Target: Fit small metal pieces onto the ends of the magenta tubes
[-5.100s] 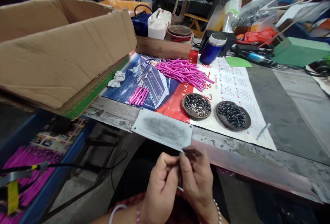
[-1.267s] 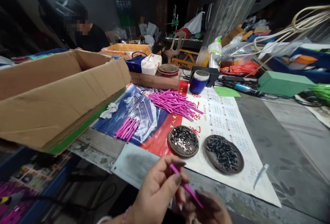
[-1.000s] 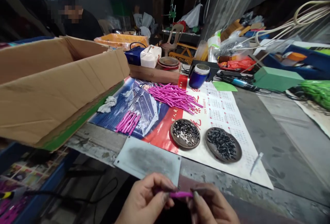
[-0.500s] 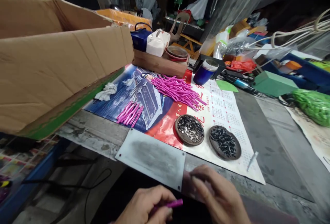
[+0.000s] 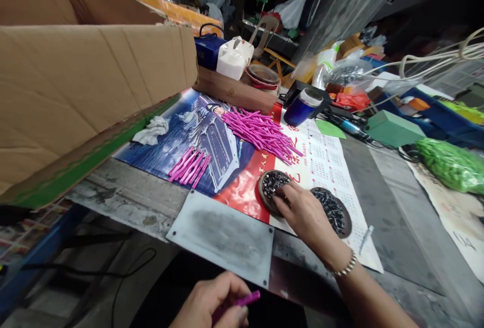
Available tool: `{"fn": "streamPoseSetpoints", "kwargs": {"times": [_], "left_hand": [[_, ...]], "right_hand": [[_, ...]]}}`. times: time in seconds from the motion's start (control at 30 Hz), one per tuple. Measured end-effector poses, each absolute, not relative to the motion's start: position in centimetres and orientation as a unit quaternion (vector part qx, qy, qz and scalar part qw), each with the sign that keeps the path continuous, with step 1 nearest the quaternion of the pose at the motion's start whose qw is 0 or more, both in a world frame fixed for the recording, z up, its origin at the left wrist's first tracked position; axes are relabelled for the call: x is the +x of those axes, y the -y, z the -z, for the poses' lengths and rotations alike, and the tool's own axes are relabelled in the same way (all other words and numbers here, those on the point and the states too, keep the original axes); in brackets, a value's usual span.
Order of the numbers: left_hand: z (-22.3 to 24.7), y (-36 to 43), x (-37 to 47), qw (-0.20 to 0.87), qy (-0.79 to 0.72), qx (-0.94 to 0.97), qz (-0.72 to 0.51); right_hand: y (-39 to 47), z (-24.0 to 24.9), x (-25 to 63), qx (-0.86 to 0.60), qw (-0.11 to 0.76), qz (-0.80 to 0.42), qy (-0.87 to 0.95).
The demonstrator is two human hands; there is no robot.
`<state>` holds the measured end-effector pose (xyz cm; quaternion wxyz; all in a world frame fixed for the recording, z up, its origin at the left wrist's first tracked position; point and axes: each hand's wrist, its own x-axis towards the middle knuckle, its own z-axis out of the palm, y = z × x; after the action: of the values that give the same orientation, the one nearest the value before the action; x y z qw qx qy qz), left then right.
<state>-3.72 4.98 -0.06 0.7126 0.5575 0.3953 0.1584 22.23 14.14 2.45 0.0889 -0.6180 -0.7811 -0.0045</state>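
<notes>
My left hand (image 5: pixel 219 300) is closed around a thin magenta tube (image 5: pixel 247 299), whose end pokes out past the thumb near the bottom edge. My right hand (image 5: pixel 302 212) reaches over the table with its fingertips down in a round brown bowl (image 5: pixel 260 199) of small dark and silvery metal parts. Its fingers are bent together, and what they pinch is hidden. Close to the right wrist is a second bowl (image 5: pixel 347 227) with dark, slim metal pieces. Behind the bowls lies a large pile of magenta tubes (image 5: pixel 260 134). A smaller bunch of magenta pieces (image 5: pixel 189 167) lies to the left.
A pale metal plate (image 5: pixel 223 237) lies at the table's front edge. A big cardboard box (image 5: pixel 102 71) stands on the left. Farther back are a blue jar (image 5: pixel 300 109), a wooden board (image 5: pixel 234 91) and a green block (image 5: pixel 395 129). A green mesh bag (image 5: pixel 454 167) lies at right.
My right hand has moved from beside the left one, forward and up into the bowl of small metal parts. My left hand keeps the magenta tube, shifted slightly left.
</notes>
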Motion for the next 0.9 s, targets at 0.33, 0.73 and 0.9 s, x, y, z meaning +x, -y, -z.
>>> {"fn": "streamPoseSetpoints", "kwargs": {"times": [0.33,0.73,0.9], "left_hand": [[0.0,-5.1,-4.0,0.719,-0.378,0.550,-0.193],[-0.8,-6.6,-0.6,0.744,-0.428,0.386,-0.337],[-1.4,-8.2,1.7,0.753,-0.369,0.372,-0.398]], "right_hand": [[-15.2,-2.0,21.5,-0.632,0.028,0.040,0.773],[-9.2,-4.5,19.8,-0.577,0.202,0.041,0.790],[-6.4,-5.0,17.3,-0.539,0.285,0.032,0.792]]}}
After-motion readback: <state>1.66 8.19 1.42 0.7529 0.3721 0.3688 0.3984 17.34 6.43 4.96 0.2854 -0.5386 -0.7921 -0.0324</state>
